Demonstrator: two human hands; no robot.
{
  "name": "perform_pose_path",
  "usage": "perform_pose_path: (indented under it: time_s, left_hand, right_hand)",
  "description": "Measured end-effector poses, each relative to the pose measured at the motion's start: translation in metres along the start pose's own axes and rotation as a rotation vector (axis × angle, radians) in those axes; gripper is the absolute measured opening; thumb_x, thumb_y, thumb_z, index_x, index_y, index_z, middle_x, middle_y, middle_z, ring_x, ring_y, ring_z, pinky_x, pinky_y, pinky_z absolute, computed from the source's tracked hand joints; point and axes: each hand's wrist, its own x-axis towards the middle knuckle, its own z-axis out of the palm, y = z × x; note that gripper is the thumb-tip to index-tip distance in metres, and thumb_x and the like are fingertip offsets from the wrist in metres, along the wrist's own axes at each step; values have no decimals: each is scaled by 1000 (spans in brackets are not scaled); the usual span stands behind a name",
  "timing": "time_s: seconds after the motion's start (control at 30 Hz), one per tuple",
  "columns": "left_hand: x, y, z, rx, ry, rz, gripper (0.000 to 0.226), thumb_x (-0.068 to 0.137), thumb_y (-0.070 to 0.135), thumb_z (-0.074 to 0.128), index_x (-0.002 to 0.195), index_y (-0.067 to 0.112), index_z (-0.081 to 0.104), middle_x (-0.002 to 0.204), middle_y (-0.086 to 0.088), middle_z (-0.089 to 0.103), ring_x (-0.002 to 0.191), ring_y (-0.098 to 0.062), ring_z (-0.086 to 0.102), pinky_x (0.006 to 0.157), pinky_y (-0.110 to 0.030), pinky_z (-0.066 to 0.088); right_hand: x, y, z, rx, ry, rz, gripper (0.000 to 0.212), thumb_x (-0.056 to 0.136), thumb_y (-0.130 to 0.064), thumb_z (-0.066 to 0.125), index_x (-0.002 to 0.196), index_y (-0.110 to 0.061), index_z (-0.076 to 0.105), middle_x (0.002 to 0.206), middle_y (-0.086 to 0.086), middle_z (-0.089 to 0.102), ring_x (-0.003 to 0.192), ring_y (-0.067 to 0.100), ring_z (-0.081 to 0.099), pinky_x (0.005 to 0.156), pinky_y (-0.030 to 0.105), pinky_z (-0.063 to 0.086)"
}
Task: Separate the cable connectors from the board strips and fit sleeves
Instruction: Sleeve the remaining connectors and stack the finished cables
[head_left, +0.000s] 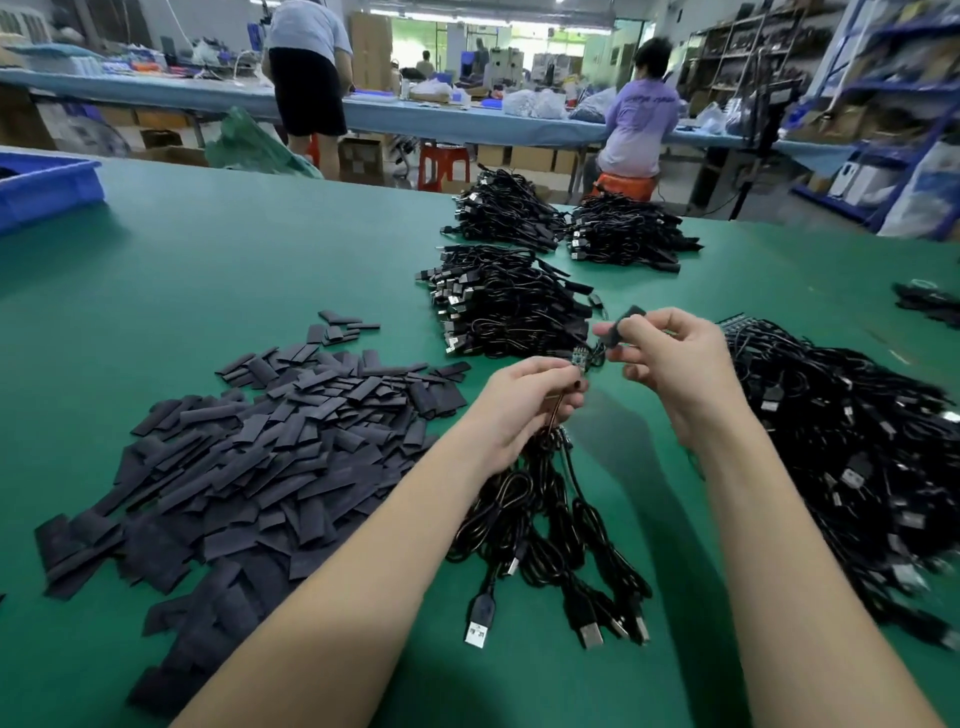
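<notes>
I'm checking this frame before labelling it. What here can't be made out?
Head view only:
- Whether the sleeve is already over the small board: the right hand and its fingers cover the joint.
- Cable bundle's upper end: hidden inside the left hand.
- Right cable pile: blurred, cut off by the right edge.
- Blue bin: cut off left, contents unseen.

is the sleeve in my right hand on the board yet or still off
Off. The right hand pinches the sleeve just above the small board.

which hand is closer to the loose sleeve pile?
Left. The left hand, gripping a small board and its cables, is just right of the sleeve pile. The right hand, pinching one sleeve, is farther right, near the big cable heap.
</notes>
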Motion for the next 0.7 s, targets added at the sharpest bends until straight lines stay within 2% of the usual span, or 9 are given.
perform_pose_path:
  time_s: [0.1,0.23,0.37,0.7]
  left_hand:
    - [2,1,-1,24,-21,8,6,96,6,64,101,6,67,81,-6,74,67,-13,65,63,-20,54]
    - [1,2,-2,80,-62,-18,7,96,12,65,100,12,71,83,-1,75,70,-11,66,65,-20,53]
    - [0,5,-2,137,-88,-8,9,96,16,66,102,15,72,85,2,76,71,-7,66,66,-19,52]
    - [0,6,-4,143,-104,-5,12,96,16,65,106,14,72,84,3,75,74,-7,66,68,-20,52]
  right_hand:
    - [3,12,-14,115,54,37,17,91,-4,70,85,-14,57,89,10,79,63,9,67,52,16,47]
    - [3,23,-16,296,11,34,16,88,-14,79,98,-14,66,91,7,79,70,10,69,58,16,51]
    - [3,29,-16,281,5,28,17,88,-23,79,100,-11,79,94,1,78,70,3,64,59,14,49]
    - [3,29,-15,309,-44,9,4,89,-14,77,88,-10,79,90,4,78,64,4,61,62,15,53]
